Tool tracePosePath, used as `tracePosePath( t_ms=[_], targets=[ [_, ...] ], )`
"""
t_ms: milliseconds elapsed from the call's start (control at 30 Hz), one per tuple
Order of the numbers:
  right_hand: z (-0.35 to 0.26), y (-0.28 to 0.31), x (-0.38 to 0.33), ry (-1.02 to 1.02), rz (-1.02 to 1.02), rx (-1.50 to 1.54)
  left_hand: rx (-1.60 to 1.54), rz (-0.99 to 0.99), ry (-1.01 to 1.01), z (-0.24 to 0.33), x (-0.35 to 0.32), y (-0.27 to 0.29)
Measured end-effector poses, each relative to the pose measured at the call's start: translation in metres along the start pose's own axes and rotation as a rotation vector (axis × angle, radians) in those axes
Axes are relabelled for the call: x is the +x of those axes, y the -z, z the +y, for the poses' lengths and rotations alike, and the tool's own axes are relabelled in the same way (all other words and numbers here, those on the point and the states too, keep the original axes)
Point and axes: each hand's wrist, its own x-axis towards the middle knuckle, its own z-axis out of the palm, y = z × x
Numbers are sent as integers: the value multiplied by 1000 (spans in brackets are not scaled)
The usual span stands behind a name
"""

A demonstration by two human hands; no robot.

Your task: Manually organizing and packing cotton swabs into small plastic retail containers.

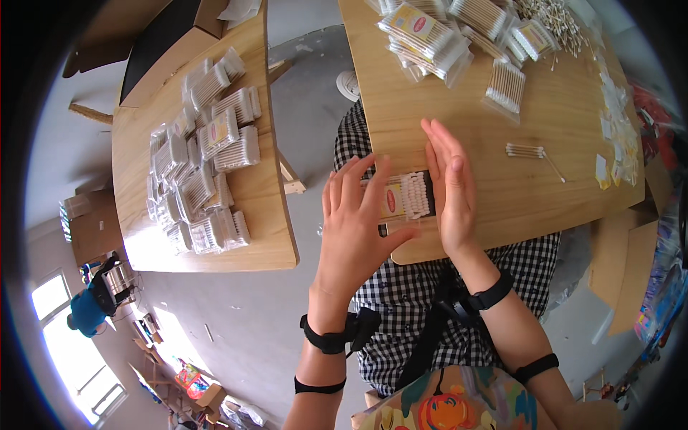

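Note:
My left hand (356,222) and my right hand (451,186) press a clear packet of cotton swabs (408,195) between them at the near edge of a wooden table (516,193). The packet has white swab tips and a yellow label with a red oval, and it lies over a small black block. The left hand's fingers spread over the packet's left end. Held flat and upright, the right palm rests against the packet's right end.
More swab packets (444,36) are piled at the table's far side, with loose swabs (527,150) and small yellow labels (609,168) to the right. A second wooden table (265,229) on the left holds several packed packets (204,158). Cardboard boxes stand around.

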Motion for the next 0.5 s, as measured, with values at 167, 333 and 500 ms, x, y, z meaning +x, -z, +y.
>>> tracePosePath(
  t_ms=[167,333,500],
  targets=[
    [-3,-11,-4,0,-84,-93,-23,-128,-116,-12,1,6],
    [-3,-21,-7,17,-137,-176,-27,-103,-163,-14,0,0],
    [2,-34,-7,-21,-206,-7,-64,-160,-139,-13,0,-3]
  ],
)
